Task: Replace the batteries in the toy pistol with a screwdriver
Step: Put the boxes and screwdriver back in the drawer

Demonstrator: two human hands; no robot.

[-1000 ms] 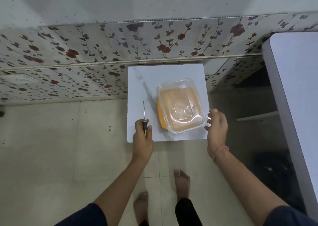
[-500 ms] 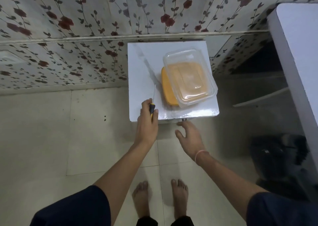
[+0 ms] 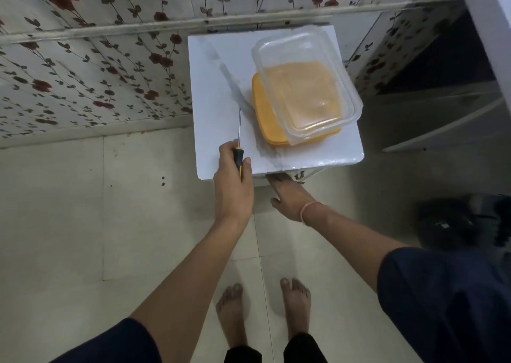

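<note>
Head view, biggest thing first: what do you see?
— A pale tiled floor (image 3: 83,224), and behind it a wall (image 3: 83,58) papered with dark red flowers on vines. A small white worktop (image 3: 221,72) stands against that wall.

What's on the worktop?
— A clear plastic container (image 3: 304,66) sitting on an orange lid (image 3: 265,125), towards the right side. The lid sticks out past the container on its left and near edges.

And the hands?
— The left grip (image 3: 232,188) is curled round the black and yellow handle of the screwdriver (image 3: 237,156) at the worktop's near edge. The thin shaft lies over the white top, pointing away towards the wall, just left of the lid.

The other one?
— The right grip (image 3: 290,199), with a pink band (image 3: 308,210) at the wrist, reaches palm down under the worktop's front edge. Its fingertips are hidden there, so I cannot tell whether it holds anything.
</note>
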